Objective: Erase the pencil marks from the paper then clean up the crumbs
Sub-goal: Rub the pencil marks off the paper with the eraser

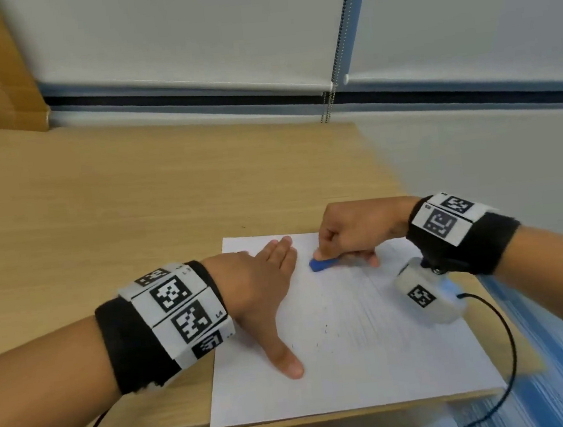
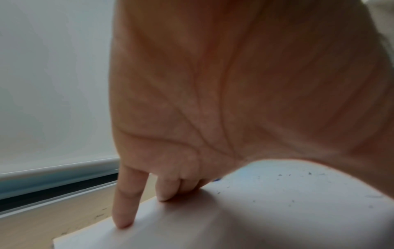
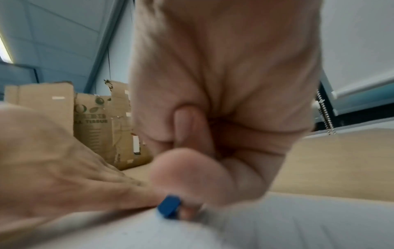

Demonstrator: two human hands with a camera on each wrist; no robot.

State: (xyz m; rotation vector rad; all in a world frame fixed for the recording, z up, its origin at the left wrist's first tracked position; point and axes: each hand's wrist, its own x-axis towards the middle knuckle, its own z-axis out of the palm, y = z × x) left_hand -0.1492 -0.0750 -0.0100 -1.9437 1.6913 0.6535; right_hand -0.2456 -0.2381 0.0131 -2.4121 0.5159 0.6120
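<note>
Here your left hand (image 1: 263, 284) lies spread flat on the thin white paper sheet (image 1: 356, 361), at nine o'clock; your right hand (image 1: 350, 230) pinches the small blue rubber eraser (image 1: 323, 264) at twelve. Paper probably creases easily: anchor it close beside the eraser.

Open desk left and behind, paper hemmed by hands
Left hand (image 1: 263, 284) flat on paper (image 1: 340, 373), right hand (image 1: 354, 230) with eraser (image 1: 323, 264) just beside; bare desk (image 1: 100, 203) behind; boxes (image 3: 95, 118) far left.

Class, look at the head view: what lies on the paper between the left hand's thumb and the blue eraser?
Between the left hand thumb and the blue eraser lies bare paper with faint pencil lines and a few dark crumbs, shown in the head view.
</note>
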